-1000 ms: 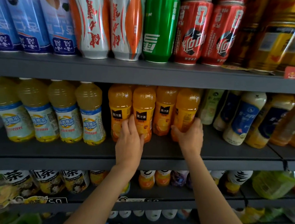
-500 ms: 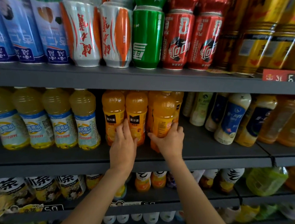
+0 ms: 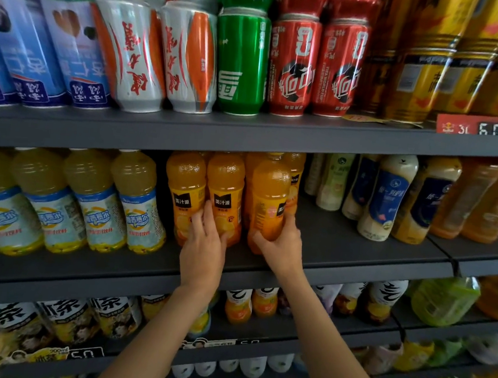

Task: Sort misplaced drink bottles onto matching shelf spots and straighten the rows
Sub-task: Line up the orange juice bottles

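right hand (image 3: pixel 280 246) around smooth, rounded orange bottle (image 3: pixel 268 199)

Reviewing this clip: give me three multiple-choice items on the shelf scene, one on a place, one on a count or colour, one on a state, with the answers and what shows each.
1. Where does the orange juice bottle gripped by the right hand stand?
A. top shelf among the cans
B. middle shelf, right of the other front orange bottles
C. bottom shelf

2. How many red cans stand in the front row right of the green can?
A. two
B. four
C. none

3. How does the left hand lie?
A. hangs free below the shelf
B. fingers laid against the fronts of two orange bottles
C. lifts a can

Answers: B, its base sits on the middle shelf beside that row; A, two red cans show side by side; B, its fingers reach up over the two labels.
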Demonstrator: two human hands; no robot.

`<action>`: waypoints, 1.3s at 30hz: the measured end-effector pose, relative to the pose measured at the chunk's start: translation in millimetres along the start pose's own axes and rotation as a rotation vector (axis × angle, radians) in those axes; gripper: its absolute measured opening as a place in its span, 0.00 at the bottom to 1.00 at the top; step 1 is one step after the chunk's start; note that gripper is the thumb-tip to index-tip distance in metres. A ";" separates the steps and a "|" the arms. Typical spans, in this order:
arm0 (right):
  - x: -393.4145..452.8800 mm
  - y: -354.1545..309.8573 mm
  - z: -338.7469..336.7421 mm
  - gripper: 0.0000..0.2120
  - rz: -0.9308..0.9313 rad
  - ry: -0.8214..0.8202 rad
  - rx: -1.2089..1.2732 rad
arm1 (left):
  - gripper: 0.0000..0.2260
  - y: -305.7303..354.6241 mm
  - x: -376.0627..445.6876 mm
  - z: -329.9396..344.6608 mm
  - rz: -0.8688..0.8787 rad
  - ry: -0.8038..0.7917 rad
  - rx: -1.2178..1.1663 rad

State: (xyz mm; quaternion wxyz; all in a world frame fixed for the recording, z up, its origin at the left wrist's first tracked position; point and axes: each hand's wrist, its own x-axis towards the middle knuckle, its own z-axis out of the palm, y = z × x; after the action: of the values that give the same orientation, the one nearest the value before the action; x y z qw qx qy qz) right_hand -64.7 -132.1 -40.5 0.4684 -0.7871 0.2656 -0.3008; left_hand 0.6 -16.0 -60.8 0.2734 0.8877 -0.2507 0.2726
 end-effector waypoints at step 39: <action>104.3 8.6 -43.5 0.32 -0.035 -0.226 -0.012 | 0.30 78.9 -7.0 5.8 -0.184 0.031 -0.153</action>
State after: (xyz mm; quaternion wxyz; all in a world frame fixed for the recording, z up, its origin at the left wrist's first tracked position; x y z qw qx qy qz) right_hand -26.6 -233.8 -8.3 0.4852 -0.8234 0.1992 -0.2166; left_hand -49.3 -74.7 -41.7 0.3679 0.8792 -0.1843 0.2400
